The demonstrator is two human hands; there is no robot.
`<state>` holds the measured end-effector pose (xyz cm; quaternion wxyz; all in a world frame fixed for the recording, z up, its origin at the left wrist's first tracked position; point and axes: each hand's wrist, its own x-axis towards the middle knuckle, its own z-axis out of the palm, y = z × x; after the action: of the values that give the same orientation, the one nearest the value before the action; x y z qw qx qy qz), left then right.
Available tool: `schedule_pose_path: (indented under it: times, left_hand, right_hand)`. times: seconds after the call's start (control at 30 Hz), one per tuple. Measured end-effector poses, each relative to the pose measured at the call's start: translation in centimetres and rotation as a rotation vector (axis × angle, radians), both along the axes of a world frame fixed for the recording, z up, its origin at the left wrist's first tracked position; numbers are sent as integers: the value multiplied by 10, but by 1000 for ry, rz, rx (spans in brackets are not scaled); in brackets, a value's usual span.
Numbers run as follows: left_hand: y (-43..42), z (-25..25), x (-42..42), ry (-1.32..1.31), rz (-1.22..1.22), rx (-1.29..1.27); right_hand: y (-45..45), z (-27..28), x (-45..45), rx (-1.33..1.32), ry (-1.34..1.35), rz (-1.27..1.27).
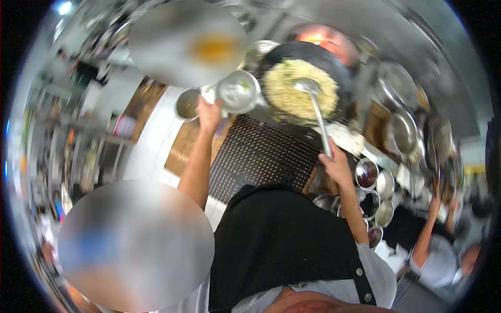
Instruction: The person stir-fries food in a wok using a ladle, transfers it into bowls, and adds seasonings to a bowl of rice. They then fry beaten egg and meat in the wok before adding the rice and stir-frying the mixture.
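**Noodle-like food in the wok, with ladle and bowl in hand**

View from above of a person at a cooking range. The dark wok [340, 68] lies ahead of the body, with an orange flame [315, 38] showing at its far edge. The pale, noodle-like food [282, 98], flecked with green, is spread broadly across the inside of the wok. Right hand [337, 166]: grip closed round the handle of a metal ladle [307, 84], whose head lies on the food. Left hand [210, 115]: grip closed at the rim of a metal bowl [238, 93], to the left of the wok; blur makes it uncertain whether a white cloth is pinched there too. A second metal vessel [187, 104] stands just beside this hand.

Stage, as judged from the contents: the food is in the wok and over the heat, so the cooking appears under way rather than complete. None of the pale food can be made out in the bowl, which shows only a little green; the visible portion in the wok is yet to be taken out.
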<state>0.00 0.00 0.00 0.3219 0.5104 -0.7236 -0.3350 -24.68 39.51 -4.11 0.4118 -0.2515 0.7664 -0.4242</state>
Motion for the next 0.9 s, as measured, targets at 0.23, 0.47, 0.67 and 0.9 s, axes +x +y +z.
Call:
schedule_pose_path:
  times: [0.23, 0.47, 0.67, 0.9]
  left_hand:
    - [129, -133, 325, -561, 415, 338]
    - [462, -84, 624, -30, 1393, 523]
    - [584, -181, 644, 947, 2186, 56]
    - [418, -209, 529, 1150, 1888, 132]
  right_hand:
    - [-83, 18, -39, 382, 293, 113]
    - [-96, -61, -70, 288, 602, 206]
    - [-103, -80, -88, 404, 673, 140]
    - [-93, -120, -117, 166, 1071, 359]
